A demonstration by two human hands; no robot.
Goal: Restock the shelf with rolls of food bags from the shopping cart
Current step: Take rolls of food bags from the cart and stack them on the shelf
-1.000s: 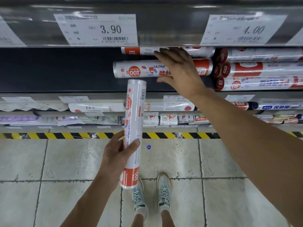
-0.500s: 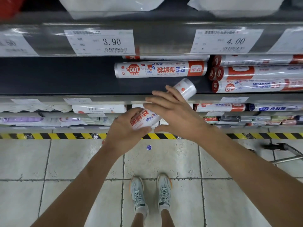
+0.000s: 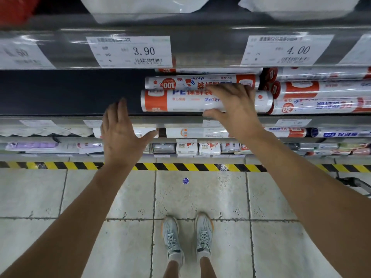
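A white and orange roll of food bags [image 3: 176, 101] lies lengthwise at the front of the dark shelf [image 3: 70, 93]. My right hand [image 3: 234, 109] wraps over its right half, fingers on top and thumb underneath. Behind it lies a second roll [image 3: 180, 82] marked 100, and a third roll [image 3: 210, 70] peeks out above that one. My left hand [image 3: 120, 133] hovers below and left of the roll with fingers spread, holding nothing. The left part of the shelf is bare.
Other rolls [image 3: 321, 91] are stacked to the right on the same shelf. Price tags 3.90 [image 3: 130, 51] and 4.00 [image 3: 287, 50] hang above. Lower shelves hold more packs [image 3: 196, 148]. A cart handle [image 3: 357, 185] shows at the right edge; striped tape [image 3: 180, 167] marks the floor.
The roll went from my left hand to my right and now lies flat on the shelf in front of the 100 roll. My left hand let go and opened.
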